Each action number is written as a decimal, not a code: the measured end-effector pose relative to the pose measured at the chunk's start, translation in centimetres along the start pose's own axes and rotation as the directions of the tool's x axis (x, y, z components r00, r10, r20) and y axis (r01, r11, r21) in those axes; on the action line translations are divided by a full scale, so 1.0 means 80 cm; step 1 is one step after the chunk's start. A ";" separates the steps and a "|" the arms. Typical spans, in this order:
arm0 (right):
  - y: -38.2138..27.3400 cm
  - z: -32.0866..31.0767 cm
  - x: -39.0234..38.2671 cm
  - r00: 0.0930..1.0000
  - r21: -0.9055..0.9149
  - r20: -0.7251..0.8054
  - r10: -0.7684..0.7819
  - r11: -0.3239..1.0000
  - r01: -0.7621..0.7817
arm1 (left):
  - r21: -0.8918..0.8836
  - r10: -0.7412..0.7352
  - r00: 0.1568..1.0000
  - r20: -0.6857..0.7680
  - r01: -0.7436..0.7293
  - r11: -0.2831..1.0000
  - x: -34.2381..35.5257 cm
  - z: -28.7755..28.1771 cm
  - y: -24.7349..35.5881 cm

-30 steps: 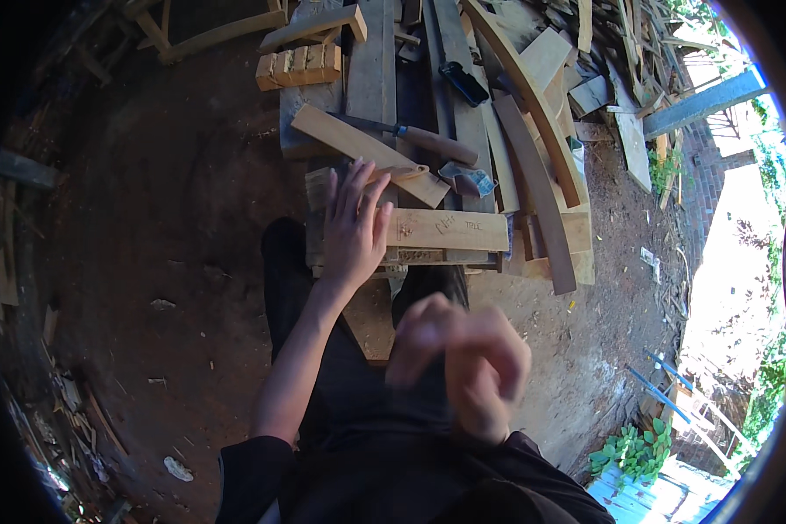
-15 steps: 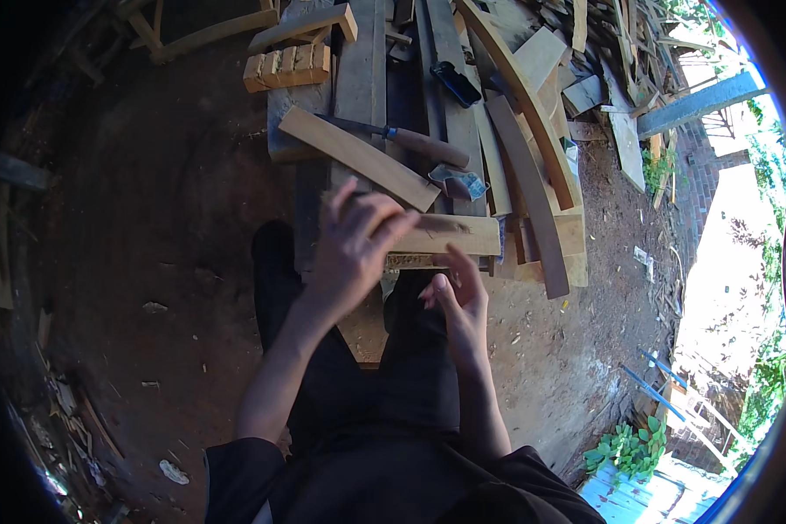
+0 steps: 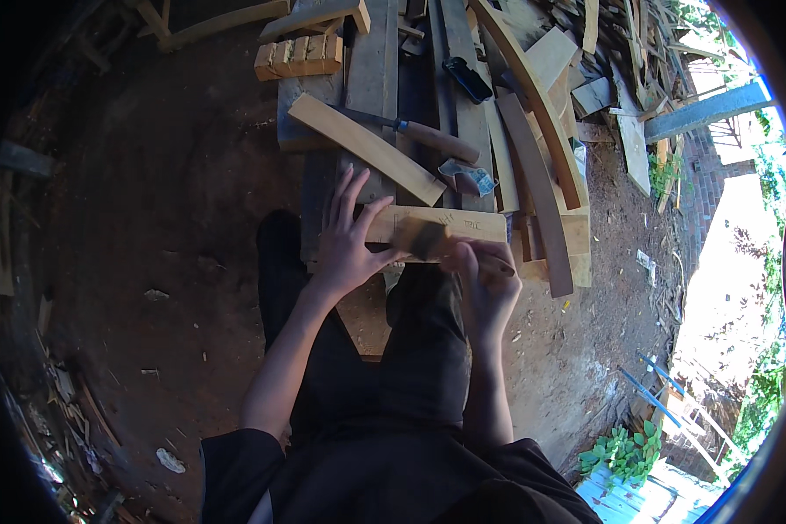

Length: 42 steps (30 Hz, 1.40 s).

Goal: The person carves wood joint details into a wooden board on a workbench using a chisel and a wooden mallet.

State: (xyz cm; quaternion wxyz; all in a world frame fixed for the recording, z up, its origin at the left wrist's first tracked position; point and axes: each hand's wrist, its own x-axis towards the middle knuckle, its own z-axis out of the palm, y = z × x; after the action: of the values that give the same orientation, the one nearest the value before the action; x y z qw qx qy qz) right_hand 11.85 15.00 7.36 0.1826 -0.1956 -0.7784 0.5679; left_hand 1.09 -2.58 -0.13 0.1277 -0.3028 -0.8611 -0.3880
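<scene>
A pale wooden board (image 3: pixel 480 229) with pencil marks lies across the near end of the bench. At its left end is my left hand (image 3: pixel 345 240), fingers spread and stretched out, thumb along the board's near edge. My right hand (image 3: pixel 489 284) is closed around the wooden handle of what looks like a wide paintbrush (image 3: pixel 424 237). Its dark head is over the middle of the board and blurred by motion; I cannot tell whether it touches the wood. Just beyond, another plain wooden piece (image 3: pixel 367 148) lies slantwise over the blade of a wooden-handled tool (image 3: pixel 441 140).
A crumpled clear and blue wrapper (image 3: pixel 469 177) and a black object (image 3: pixel 467 80) lie on the bench (image 3: pixel 371 79). Long curved wooden pieces (image 3: pixel 537 188) lie along the right. A grooved wood block (image 3: pixel 299 57) sits at the far left. Scrap wood (image 3: pixel 616 105) is heaped beyond, on the right.
My right hand has closed on the brush and brought it over the board. The left hand has opened out and come down at the board's left end. The view has shifted slightly.
</scene>
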 end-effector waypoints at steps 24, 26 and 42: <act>0.009 -0.028 0.003 0.821 -0.633 -0.245 -0.515 0.727 0.267 | -0.017 -0.024 0.999 0.023 0.024 1.000 -0.001 0.005 -0.001; 0.003 -0.030 0.000 0.995 0.362 0.012 0.102 0.927 -0.100 | -0.014 -0.030 0.999 0.035 0.031 0.999 -0.001 0.002 -0.003; 0.005 -0.017 -0.004 0.903 -0.197 -0.307 -0.301 0.948 0.250 | 0.019 0.019 0.996 0.087 -0.021 1.000 0.007 -0.008 -0.006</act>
State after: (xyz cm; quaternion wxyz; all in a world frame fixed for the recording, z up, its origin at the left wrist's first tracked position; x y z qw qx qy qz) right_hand 12.87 16.08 7.34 0.3744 -0.1898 -0.7974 0.4336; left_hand 0.38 -3.08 0.28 0.0970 -0.3268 -0.8665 -0.3646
